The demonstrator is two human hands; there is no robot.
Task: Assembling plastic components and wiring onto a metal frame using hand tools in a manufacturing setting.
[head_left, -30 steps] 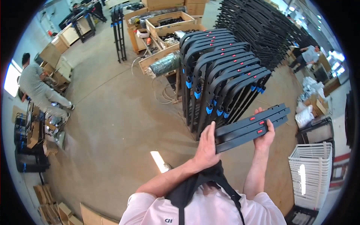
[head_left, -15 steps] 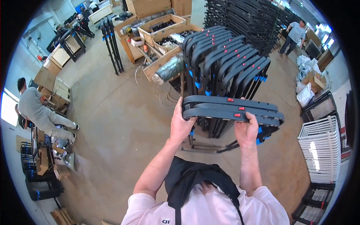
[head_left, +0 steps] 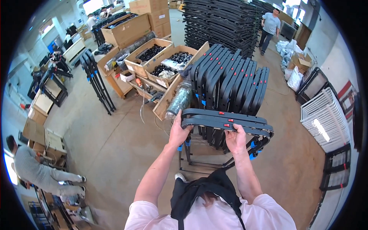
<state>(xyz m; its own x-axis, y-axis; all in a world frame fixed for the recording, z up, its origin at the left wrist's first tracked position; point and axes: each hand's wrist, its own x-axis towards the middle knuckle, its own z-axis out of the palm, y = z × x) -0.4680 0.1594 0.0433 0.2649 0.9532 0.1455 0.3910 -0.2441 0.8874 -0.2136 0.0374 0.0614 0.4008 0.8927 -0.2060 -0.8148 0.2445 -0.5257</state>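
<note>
Between my hands is a small bundle of black folding frames, with rounded ends, red buttons on top and blue clips on the legs below. My left hand wraps round the bundle's left end. Along the near side, my right hand grips it right of the middle, its thumb on top. The held frames stay roughly level, their legs hanging toward the floor. Just beyond them stands a row of similar black frames, packed close together; the bundle hides their lower part, and I cannot tell whether the two touch.
Wooden bins of black parts stand beyond on the left, with a plastic-wrapped roll beside them. Tall stacked black frames rise behind. White racks line the right. One person works at left; another stands far right.
My hands and the held bundle have shifted left in the picture, nearer the wrapped roll. The view has tilted, showing more of the far room. Both hands keep their grip.
</note>
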